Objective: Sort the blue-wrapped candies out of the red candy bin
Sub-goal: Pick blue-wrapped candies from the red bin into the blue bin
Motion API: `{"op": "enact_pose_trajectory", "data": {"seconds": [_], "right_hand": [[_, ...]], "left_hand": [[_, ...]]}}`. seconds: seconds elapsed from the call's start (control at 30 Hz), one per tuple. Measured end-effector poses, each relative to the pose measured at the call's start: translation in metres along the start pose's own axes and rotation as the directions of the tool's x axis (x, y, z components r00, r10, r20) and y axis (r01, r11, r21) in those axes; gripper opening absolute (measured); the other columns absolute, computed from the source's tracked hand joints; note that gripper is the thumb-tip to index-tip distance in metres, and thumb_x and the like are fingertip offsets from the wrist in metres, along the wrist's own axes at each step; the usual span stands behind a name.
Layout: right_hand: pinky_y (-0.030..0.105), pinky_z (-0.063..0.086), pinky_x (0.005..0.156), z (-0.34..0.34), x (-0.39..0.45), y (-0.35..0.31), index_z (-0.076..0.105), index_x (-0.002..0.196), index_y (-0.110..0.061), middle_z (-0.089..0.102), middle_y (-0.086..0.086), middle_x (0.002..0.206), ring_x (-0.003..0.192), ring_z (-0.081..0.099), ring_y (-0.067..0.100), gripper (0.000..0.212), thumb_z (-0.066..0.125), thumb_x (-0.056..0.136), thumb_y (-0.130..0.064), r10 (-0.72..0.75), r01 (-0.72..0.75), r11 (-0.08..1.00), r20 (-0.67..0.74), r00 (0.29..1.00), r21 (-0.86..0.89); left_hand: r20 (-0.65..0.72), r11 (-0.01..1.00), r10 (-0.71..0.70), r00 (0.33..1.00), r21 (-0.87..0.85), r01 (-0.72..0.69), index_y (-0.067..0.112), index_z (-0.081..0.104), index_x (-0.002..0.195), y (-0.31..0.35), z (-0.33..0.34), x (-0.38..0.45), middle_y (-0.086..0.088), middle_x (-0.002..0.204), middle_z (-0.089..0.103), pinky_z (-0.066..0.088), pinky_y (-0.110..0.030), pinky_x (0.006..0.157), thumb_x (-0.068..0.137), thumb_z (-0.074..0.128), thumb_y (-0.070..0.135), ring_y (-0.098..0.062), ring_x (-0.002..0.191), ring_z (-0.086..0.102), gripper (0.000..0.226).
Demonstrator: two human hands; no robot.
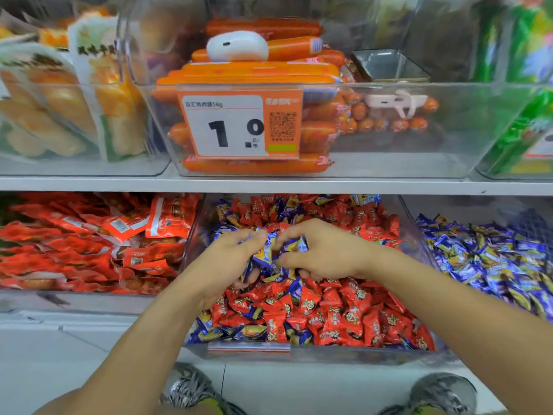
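The clear red candy bin (329,356) on the lower shelf holds a heap of red-wrapped candies (344,313) with blue-wrapped candies (236,330) mixed in. Both hands are over the middle of the heap, close together. My left hand (230,259) holds a bunch of blue-wrapped candies, fingers curled round them. My right hand (323,250) pinches a blue-wrapped candy (294,244) between thumb and fingers, right next to the left hand's bunch. More blue candies lie along the bin's back and front left.
To the right stands a bin full of blue-wrapped candies (490,259). A bin of red snack packets (89,244) is on the left. Above, a shelf edge (269,185) carries a clear bin of orange sausages (257,73) with a price tag (239,127). My shoes (191,387) show below.
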State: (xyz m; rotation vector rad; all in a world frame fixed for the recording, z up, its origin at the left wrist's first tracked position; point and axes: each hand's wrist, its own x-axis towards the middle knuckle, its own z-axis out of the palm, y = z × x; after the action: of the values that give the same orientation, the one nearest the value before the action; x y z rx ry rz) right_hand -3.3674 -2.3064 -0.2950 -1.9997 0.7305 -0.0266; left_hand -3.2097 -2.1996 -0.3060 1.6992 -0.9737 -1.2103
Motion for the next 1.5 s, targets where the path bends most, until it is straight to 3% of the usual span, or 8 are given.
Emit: {"op": "enact_pose_trajectory", "data": {"seconds": [0.13,0.3,0.47,0.63,0.83,1.0,1.23,1.5], "right_hand": [[0.028,0.047,0.044,-0.007,0.0,0.004,0.067,0.1,-0.018,0.072,0.013,0.078,0.057,0.063,0.021,0.012,0.057,0.095,-0.012,0.028,-0.025,0.995,-0.03,0.999,0.094],[0.031,0.052,0.079,-0.017,0.016,-0.003,0.068,0.109,-0.028,0.07,-0.004,0.101,0.087,0.062,0.01,0.024,0.061,0.094,-0.045,-0.158,0.13,0.869,-0.018,0.987,-0.478],[0.032,0.052,0.07,-0.003,0.031,-0.015,0.072,0.109,-0.027,0.069,-0.005,0.088,0.085,0.061,0.017,0.034,0.074,0.082,-0.048,-0.079,0.134,0.633,0.108,0.991,-0.763],[0.032,0.041,0.057,-0.012,0.013,-0.009,0.066,0.089,-0.02,0.059,-0.007,0.073,0.067,0.054,0.014,0.018,0.067,0.091,-0.038,-0.183,0.1,0.835,-0.101,0.978,-0.54],[0.025,0.038,0.043,-0.019,-0.052,0.002,0.057,0.103,-0.016,0.061,0.006,0.07,0.054,0.051,0.016,0.012,0.064,0.095,-0.022,-0.032,0.063,0.948,-0.103,0.994,0.312],[0.029,0.042,0.045,-0.052,-0.115,0.031,0.062,0.11,-0.035,0.062,0.017,0.069,0.051,0.056,0.025,0.015,0.062,0.095,-0.036,-0.094,0.153,0.969,-0.288,0.953,0.194],[0.029,0.042,0.049,-0.113,-0.213,0.108,0.071,0.093,-0.015,0.061,0.01,0.062,0.049,0.051,0.02,0.003,0.071,0.09,-0.013,0.041,0.154,0.949,-0.592,0.805,0.275],[0.032,0.047,0.1,-0.162,-0.253,0.183,0.074,0.104,-0.028,0.072,-0.013,0.107,0.104,0.066,0.006,0.028,0.078,0.083,-0.011,0.036,0.03,0.995,-0.631,0.775,0.094]], "left_hand": [[-0.082,0.999,-0.004,0.997,-0.035,0.001,0.011,0.064,0.101,0.004,0.004,-0.007,-0.011,0.053,0.053,0.034,-0.029,0.049,0.098,0.051,0.044,-0.019,0.046,0.039,0.036],[-0.171,0.99,-0.022,0.985,0.136,0.045,0.004,0.061,0.109,-0.004,-0.004,-0.017,-0.008,0.067,0.071,0.045,-0.026,0.051,0.095,0.061,0.034,-0.014,0.045,0.05,0.034],[-0.186,0.986,0.008,0.983,0.166,0.023,0.01,0.051,0.131,-0.014,-0.001,-0.021,-0.002,0.071,0.067,0.038,-0.019,0.043,0.096,0.06,0.035,-0.008,0.045,0.051,0.045],[-0.212,0.989,0.053,0.976,0.147,-0.022,0.02,0.063,0.094,-0.005,-0.001,-0.026,-0.008,0.068,0.059,0.035,-0.027,0.051,0.098,0.05,0.046,-0.017,0.056,0.043,0.029],[-0.13,1.0,0.019,0.991,-0.008,-0.02,0.029,0.064,0.107,0.03,0.051,-0.026,-0.008,0.074,0.057,0.025,-0.017,0.042,0.097,0.047,0.055,-0.013,0.047,0.04,0.033],[-0.018,0.994,0.047,0.999,0.097,-0.045,0.026,0.067,0.094,0.067,0.13,-0.015,-0.006,0.07,0.061,0.027,-0.015,0.044,0.1,0.038,0.052,-0.012,0.039,0.043,0.04],[0.169,0.8,0.356,0.919,0.452,-0.394,0.018,0.066,0.09,0.107,0.24,0.014,0.0,0.052,0.06,0.043,-0.026,0.058,0.098,0.051,0.039,-0.018,0.054,0.061,0.027],[0.499,0.522,0.397,0.771,0.568,-0.636,0.027,0.051,0.138,0.106,0.287,0.051,0.0,0.131,0.053,0.038,-0.031,0.106,0.083,0.067,0.054,-0.016,0.123,0.049,0.063]]}}
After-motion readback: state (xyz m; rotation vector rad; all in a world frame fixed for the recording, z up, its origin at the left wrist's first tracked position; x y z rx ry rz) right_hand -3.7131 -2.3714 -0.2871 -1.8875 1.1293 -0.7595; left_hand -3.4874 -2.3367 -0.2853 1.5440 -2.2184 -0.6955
